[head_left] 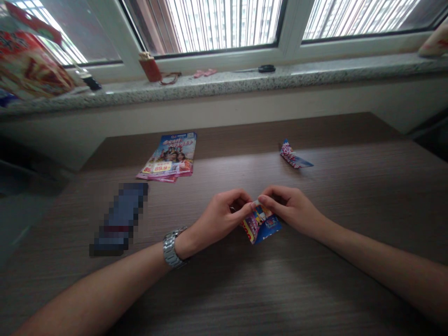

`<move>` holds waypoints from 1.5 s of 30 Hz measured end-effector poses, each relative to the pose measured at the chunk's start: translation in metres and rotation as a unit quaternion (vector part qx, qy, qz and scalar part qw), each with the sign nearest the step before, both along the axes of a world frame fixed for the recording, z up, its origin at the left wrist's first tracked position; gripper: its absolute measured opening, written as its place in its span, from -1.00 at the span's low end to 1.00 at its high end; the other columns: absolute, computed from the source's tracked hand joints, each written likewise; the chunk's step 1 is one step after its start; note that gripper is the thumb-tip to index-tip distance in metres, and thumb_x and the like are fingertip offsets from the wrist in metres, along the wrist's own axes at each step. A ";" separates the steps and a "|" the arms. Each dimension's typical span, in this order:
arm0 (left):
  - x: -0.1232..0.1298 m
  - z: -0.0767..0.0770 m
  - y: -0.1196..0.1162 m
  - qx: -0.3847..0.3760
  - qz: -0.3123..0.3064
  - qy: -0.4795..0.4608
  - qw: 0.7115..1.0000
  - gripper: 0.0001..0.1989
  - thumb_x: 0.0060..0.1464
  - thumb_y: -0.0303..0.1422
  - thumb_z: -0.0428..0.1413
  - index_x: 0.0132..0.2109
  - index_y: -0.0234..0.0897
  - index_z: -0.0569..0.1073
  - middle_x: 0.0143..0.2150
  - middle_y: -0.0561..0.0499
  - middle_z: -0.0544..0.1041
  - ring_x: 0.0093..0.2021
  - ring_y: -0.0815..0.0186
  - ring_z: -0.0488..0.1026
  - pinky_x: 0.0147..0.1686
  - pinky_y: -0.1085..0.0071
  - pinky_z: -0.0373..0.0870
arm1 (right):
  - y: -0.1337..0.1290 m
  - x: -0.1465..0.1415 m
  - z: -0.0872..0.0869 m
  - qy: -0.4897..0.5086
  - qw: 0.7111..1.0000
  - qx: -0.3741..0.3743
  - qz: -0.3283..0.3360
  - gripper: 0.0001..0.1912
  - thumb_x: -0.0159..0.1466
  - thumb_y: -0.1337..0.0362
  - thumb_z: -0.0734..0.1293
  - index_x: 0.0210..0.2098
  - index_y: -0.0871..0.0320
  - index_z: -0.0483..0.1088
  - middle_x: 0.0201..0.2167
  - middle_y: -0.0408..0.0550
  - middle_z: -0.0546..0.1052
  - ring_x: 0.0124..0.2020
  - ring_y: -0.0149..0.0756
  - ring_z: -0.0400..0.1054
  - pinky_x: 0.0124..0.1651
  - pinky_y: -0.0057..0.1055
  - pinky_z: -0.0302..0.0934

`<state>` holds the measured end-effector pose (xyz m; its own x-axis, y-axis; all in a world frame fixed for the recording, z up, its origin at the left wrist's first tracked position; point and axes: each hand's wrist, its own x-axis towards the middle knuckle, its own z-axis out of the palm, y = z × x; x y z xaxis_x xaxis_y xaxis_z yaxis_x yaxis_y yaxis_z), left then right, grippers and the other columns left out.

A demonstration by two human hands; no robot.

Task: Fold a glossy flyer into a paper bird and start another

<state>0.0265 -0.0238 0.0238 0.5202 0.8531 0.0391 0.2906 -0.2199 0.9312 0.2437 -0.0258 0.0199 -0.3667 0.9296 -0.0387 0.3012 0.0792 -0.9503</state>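
Observation:
A small folded paper flyer (268, 228), blue with yellow and pink print, is pinched between my two hands just above or on the table. My left hand (229, 207), with a metal watch at the wrist, grips its upper left part between thumb and fingers. At the upper right, my right hand (285, 205) pinches the same paper, both thumbs close together. Farther back on the right lies a folded paper piece (294, 157), blue with a pink-and-white patterned part, touched by neither hand.
A stack of printed flyers (175, 156) lies at the back left of the brown table (224, 289). Nearer sits a dark, pixelated flat object (121, 219). On the stone windowsill (224, 84) are a red-brown box (150, 69), dark-handled scissors (266, 68) and a food bag (31, 65).

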 end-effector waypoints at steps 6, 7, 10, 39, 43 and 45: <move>-0.001 0.001 0.000 0.007 0.009 -0.005 1.000 -0.73 0.34 -0.21 0.12 -0.23 -0.34 0.50 -0.33 0.03 0.52 -0.33 0.40 0.41 -0.36 0.53 0.33 | 0.002 0.002 -0.003 -0.004 1.000 -0.008 0.011 -0.65 0.34 0.01 0.35 -0.36 0.17 0.51 -0.48 -0.13 0.53 -0.45 -0.36 0.35 -0.41 -0.46 0.20; -0.001 0.001 0.000 0.008 0.009 -0.004 1.000 -0.73 0.34 -0.20 0.12 -0.23 -0.34 0.50 -0.33 0.03 0.51 -0.34 0.40 0.40 -0.37 0.53 0.32 | 0.002 0.002 -0.003 -0.006 1.000 -0.003 0.012 -0.65 0.34 0.01 0.34 -0.37 0.17 0.51 -0.48 -0.13 0.53 -0.44 -0.36 0.35 -0.41 -0.46 0.20; -0.001 0.001 0.000 0.003 -0.001 0.000 1.000 -0.71 0.34 -0.18 0.11 -0.22 -0.34 0.50 -0.33 0.02 0.51 -0.34 0.40 0.39 -0.38 0.52 0.31 | 0.002 0.003 -0.003 -0.013 1.000 0.010 0.014 -0.64 0.35 0.01 0.33 -0.38 0.17 0.50 -0.49 -0.12 0.52 -0.45 -0.35 0.35 -0.42 -0.45 0.20; -0.013 -0.010 0.023 0.034 0.116 -0.011 0.993 -0.70 0.29 -0.14 0.16 -0.20 -0.33 0.51 -0.33 -0.01 0.58 -0.36 0.36 0.51 -0.39 0.52 0.42 | 0.004 0.010 -0.018 -0.002 0.996 0.092 0.021 -0.56 0.32 0.12 0.43 0.15 0.03 0.37 -0.11 -0.03 0.58 -0.17 -0.21 0.51 -0.10 -0.27 0.45; -0.013 -0.012 0.024 0.046 0.110 -0.012 0.993 -0.70 0.29 -0.13 0.17 -0.17 -0.32 0.50 -0.31 0.00 0.59 -0.35 0.37 0.52 -0.37 0.52 0.45 | 0.006 0.010 -0.022 0.001 0.996 0.090 0.015 -0.63 0.34 0.14 0.40 0.11 0.02 0.40 -0.16 -0.06 0.58 -0.20 -0.24 0.50 -0.11 -0.29 0.44; -0.013 -0.012 0.023 0.048 0.108 -0.010 0.993 -0.70 0.29 -0.12 0.16 -0.15 -0.31 0.49 -0.30 0.00 0.59 -0.34 0.36 0.53 -0.36 0.52 0.46 | 0.007 0.011 -0.024 0.005 0.996 0.084 0.011 -0.65 0.35 0.13 0.39 0.10 0.02 0.41 -0.18 -0.06 0.58 -0.21 -0.23 0.50 -0.13 -0.29 0.43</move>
<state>0.0134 -0.0004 0.0121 0.3244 0.9363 0.1346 0.3216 -0.2430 0.9152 0.2544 -0.0187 -0.0042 -0.3871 0.9142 0.1199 0.2882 0.2434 -0.9261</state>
